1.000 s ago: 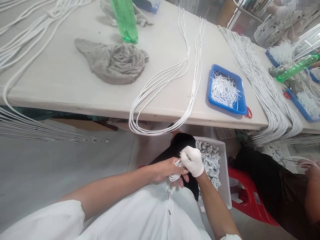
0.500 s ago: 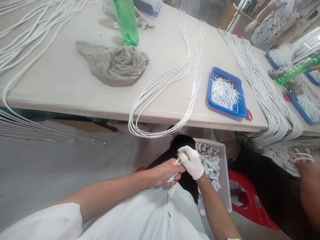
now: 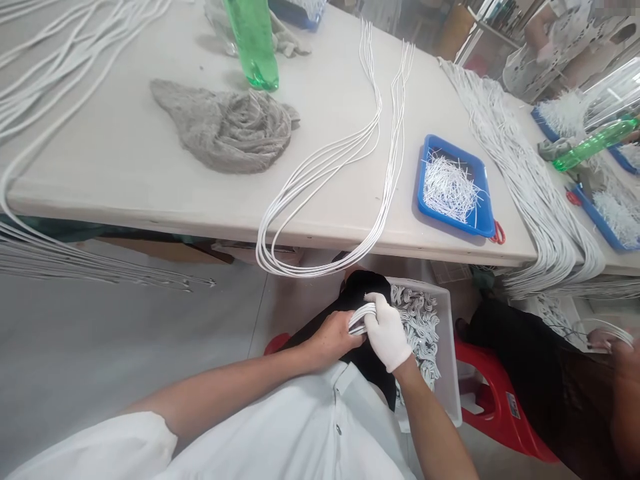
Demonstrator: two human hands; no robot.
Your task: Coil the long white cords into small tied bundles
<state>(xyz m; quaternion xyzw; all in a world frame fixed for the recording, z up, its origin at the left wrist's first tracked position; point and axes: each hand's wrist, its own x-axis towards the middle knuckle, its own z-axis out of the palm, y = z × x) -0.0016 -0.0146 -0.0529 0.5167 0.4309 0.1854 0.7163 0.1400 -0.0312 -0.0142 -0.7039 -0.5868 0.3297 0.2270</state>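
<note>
Low in the head view, over my lap, both hands meet on a small coil of white cord (image 3: 361, 316). My bare left hand (image 3: 334, 336) is closed round the coil's near side. My right hand (image 3: 386, 331), in a white glove, is closed on its far side, fingers wrapped over the strands. Just right of the hands stands a white bin (image 3: 447, 347) holding several finished cord bundles (image 3: 419, 319). On the table ahead lie long white cords (image 3: 340, 157) whose loop hangs over the front edge.
On the table are a grey rag (image 3: 227, 127), a green bottle (image 3: 251, 40) and a blue tray (image 3: 453, 187) of short white pieces, with red scissors (image 3: 497, 232) beside it. More cords drape at right (image 3: 530, 180). Another person's hand (image 3: 607, 337) with cord is at right, near a red stool (image 3: 500, 407).
The coil has turned in my hands and now lies flatter, strands showing between thumb and glove. Both hands shifted slightly up. The other person's hand at right has dropped.
</note>
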